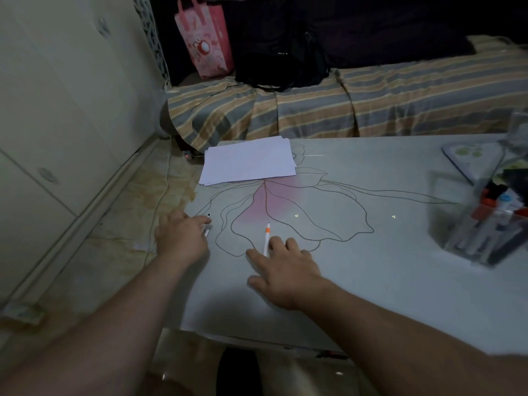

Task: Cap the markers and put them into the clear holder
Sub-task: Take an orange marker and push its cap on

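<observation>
A white marker with an orange band (267, 237) lies uncapped on the pale table (371, 281), tip pointing away from me. My right hand (281, 274) rests flat beside it, fingers spread, the marker's near end between index and middle finger. My left hand (181, 238) sits at the table's left edge with fingers curled over a black-tipped white marker (207, 225), mostly hidden under the fingers. The clear holder (485, 221) stands at the right edge with several markers inside.
A stack of white paper (248, 161) lies at the table's far left. A tablet-like flat object (471, 158) lies behind the holder. A striped bed (343, 110) with a pink bag (207, 38) runs beyond the table. White cabinets (57, 110) stand at left.
</observation>
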The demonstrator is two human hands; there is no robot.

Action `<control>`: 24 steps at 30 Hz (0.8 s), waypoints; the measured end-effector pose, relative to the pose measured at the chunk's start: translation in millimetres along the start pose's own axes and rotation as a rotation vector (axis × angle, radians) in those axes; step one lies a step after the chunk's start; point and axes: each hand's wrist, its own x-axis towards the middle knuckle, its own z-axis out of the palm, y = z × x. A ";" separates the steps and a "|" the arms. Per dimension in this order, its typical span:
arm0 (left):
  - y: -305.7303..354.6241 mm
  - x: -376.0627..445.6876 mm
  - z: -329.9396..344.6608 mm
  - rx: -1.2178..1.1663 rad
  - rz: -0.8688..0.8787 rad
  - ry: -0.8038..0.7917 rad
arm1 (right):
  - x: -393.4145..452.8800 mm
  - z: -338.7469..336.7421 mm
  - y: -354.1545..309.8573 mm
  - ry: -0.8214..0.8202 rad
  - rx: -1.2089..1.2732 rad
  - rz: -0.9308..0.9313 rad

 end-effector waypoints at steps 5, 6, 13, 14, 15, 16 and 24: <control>-0.5 -4.1 4.2 0.062 0.018 0.030 | 16.7 6.0 -3.9 0.076 -0.014 0.103; 0.0 -3.5 6.3 0.090 0.023 0.022 | 18.7 6.2 -4.1 0.081 -0.001 0.116; 6.4 1.2 16.6 0.166 0.021 0.045 | 17.3 4.9 2.6 0.087 0.012 0.093; 7.5 1.9 17.3 0.160 0.021 0.053 | 16.4 4.2 3.8 0.089 0.012 0.089; 8.4 2.4 17.5 0.154 0.023 0.059 | 15.5 3.3 4.8 0.087 0.016 0.086; 9.2 2.8 17.1 0.150 0.025 0.053 | 14.7 2.3 5.4 0.084 0.023 0.087; 34.2 -3.9 21.7 -0.060 0.293 -0.146 | 9.1 -12.2 23.5 0.125 0.049 0.210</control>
